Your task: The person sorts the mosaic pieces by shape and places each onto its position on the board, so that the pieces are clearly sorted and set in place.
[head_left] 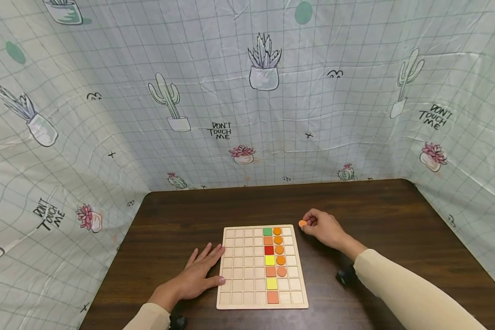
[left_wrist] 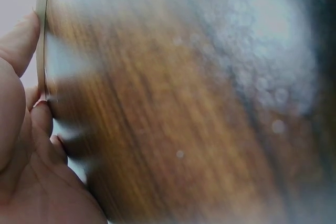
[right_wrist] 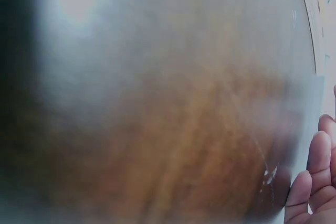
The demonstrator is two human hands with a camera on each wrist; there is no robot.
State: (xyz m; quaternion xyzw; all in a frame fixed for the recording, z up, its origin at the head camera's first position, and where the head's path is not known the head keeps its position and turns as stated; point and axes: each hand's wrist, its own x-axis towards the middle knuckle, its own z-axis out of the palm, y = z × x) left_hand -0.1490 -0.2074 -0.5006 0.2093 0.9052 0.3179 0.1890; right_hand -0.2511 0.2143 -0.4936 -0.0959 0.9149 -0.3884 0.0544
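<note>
A square wooden grid board lies on the dark table. One of its columns holds coloured square tiles, among them a red tile and a green tile. Beside them runs a column of orange discs, with a paler disc at its near end. My left hand rests at the board's left edge, fingers spread, thumb and fingertips on the rim. Just off the far right corner, my right hand pinches an orange disc between thumb and fingers. The right wrist view shows only fingers, not that disc.
The brown wooden table extends around the board on all sides. A pale curtain printed with a grid and cacti hangs behind it and along both sides. Dark wrist cameras sit near the tabletop.
</note>
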